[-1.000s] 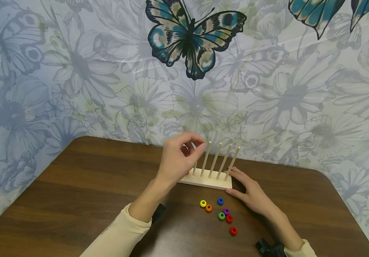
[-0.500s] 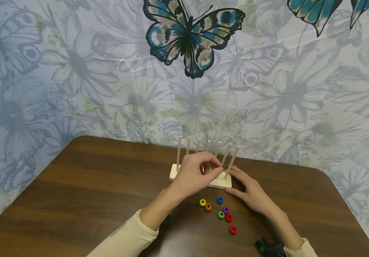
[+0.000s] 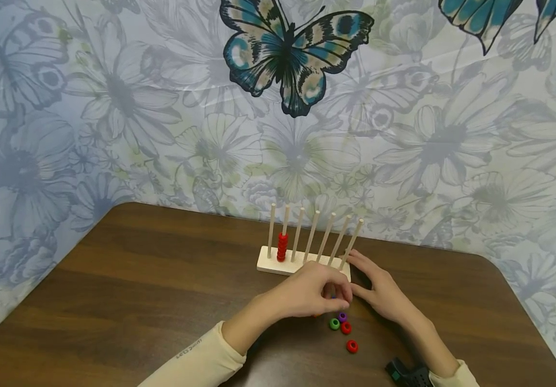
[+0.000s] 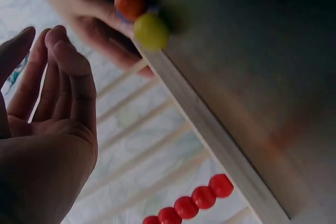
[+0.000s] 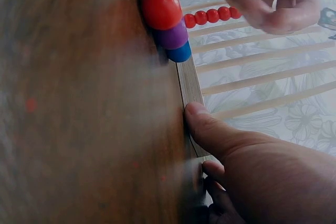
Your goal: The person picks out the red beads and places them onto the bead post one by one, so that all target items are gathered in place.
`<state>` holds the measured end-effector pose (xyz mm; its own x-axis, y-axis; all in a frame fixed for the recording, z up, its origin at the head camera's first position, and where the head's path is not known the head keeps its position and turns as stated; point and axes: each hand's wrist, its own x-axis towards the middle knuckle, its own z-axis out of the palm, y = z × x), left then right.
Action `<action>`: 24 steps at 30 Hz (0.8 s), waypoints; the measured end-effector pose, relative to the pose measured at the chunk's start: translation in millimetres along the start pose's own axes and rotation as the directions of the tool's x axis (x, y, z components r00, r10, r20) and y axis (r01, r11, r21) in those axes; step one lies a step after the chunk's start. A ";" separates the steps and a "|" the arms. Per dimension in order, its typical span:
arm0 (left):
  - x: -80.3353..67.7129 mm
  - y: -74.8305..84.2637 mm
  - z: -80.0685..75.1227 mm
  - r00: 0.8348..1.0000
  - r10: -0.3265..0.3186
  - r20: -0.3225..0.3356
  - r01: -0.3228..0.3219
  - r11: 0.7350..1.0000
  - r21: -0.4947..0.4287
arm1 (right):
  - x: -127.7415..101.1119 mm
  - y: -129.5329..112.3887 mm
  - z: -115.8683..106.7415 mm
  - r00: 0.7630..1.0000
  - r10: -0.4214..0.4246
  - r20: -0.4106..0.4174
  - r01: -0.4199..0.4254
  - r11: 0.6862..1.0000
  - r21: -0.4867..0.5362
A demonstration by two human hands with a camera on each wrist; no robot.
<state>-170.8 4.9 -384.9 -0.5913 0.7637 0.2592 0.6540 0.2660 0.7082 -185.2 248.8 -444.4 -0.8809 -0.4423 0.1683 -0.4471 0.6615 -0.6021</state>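
A wooden peg stand [image 3: 269, 265] with a row of upright pegs stands toward the back of the table. Red beads [image 3: 282, 247] are stacked on its second peg from the left. My right hand [image 3: 379, 293] holds the stand's right end, its thumb [image 5: 202, 121] against the front edge. Over the loose beads hovers my left hand [image 3: 307, 293], fingers loosely bent, with a gap to the thumb and nothing between them. It hides the yellow bead [image 4: 152, 31] and most of the orange bead [image 4: 130, 3] from the head view. The blue bead [image 5: 180, 53] lies near the stand.
On the table [image 3: 137, 301], nearer the front, lie a green bead [image 3: 334, 324], a purple bead [image 3: 342, 317], a red bead [image 3: 346, 328] and another red bead [image 3: 352, 346]. A black wrist device [image 3: 405, 373] sits under the right forearm. A patterned wall [image 3: 186, 134] rises behind.
My left hand has come down and to the right, from beside the pegs to over the loose beads, uncovering the red stack. The right hand has stayed on the stand's end.
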 end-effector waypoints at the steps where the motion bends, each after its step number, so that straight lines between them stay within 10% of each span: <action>1: 0.0 -0.3 3.1 1.000 -0.004 0.011 0.004 1.000 -0.001 | -0.3 0.2 0.1 1.000 -0.001 -0.001 0.001 1.000 -0.003; 24: -1.6 9.2 27.0 0.960 -0.069 0.272 -0.034 0.933 0.357 | 2.1 -2.2 1.8 1.000 0.026 -0.005 -0.026 1.000 -0.004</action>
<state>-151.1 22.1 -396.6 -0.4844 0.8746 0.0214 0.7992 0.4324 0.4175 -185.7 245.4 -444.2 -0.8931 -0.4218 0.1565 -0.4246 0.6751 -0.6033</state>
